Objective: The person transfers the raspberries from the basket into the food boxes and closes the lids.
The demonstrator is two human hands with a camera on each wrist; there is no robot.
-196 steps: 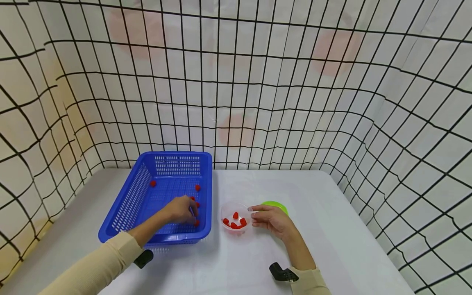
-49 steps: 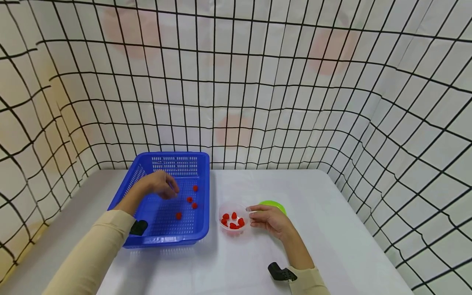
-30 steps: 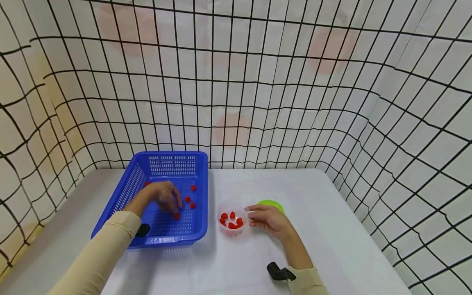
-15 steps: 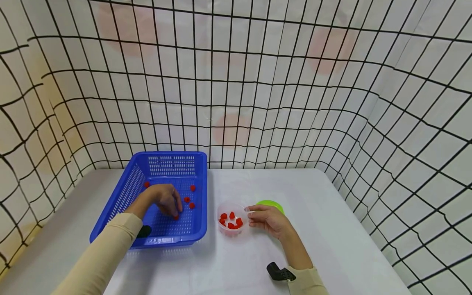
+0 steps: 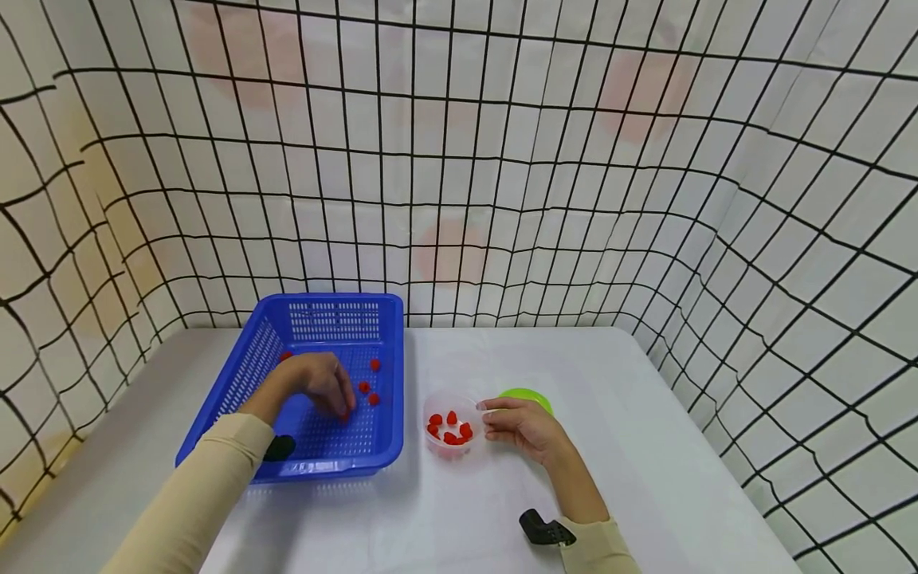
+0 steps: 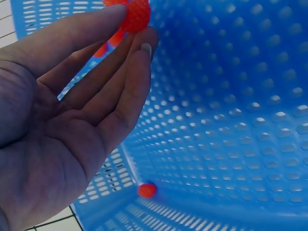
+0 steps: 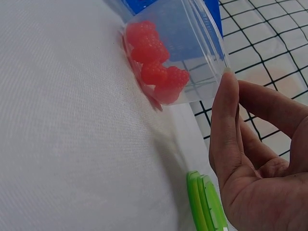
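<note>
While L hand point(image 6: 72, 115) pinches red berry point(image 6: 138, 17), R hand point(image 7: 260, 163) pinches clear cup point(image 7: 201, 87) @ rim

Left hand point(image 5: 326, 384) in blue basket point(image 5: 397, 383), pinching partly hidden red berry point(image 5: 346, 417). Right hand point(image 5: 527, 426) holding clear cup point(image 5: 449, 453) at rim; cup berries point(image 5: 465, 430) inside. Green lid point(image 5: 529, 395) just beyond.

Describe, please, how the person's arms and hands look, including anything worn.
The left sleeve and right sleeve are beige. A black, bent wrist camera sits at the right cuff; another black shape shows by the left. The left hand and right hand wear no gloves.
</note>
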